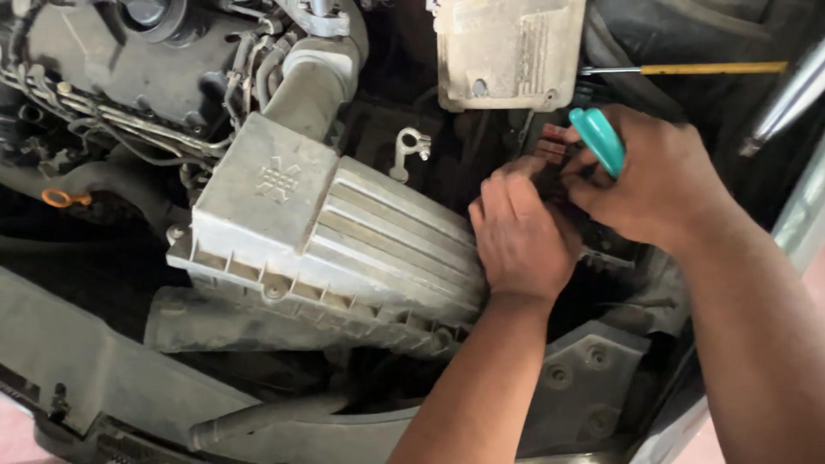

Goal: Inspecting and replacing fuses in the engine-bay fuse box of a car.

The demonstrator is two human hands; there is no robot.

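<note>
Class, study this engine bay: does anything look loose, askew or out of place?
Yes. The dusty beige rectangular cover lies tilted behind the hands, seemingly off its seat. A yellow-shafted screwdriver rests loose beside it.

Probably a car repair workshop: an open engine bay fills the frame, with a dusty air-filter housing point(335, 249) centre and hoses point(258, 64) upper left.
</note>
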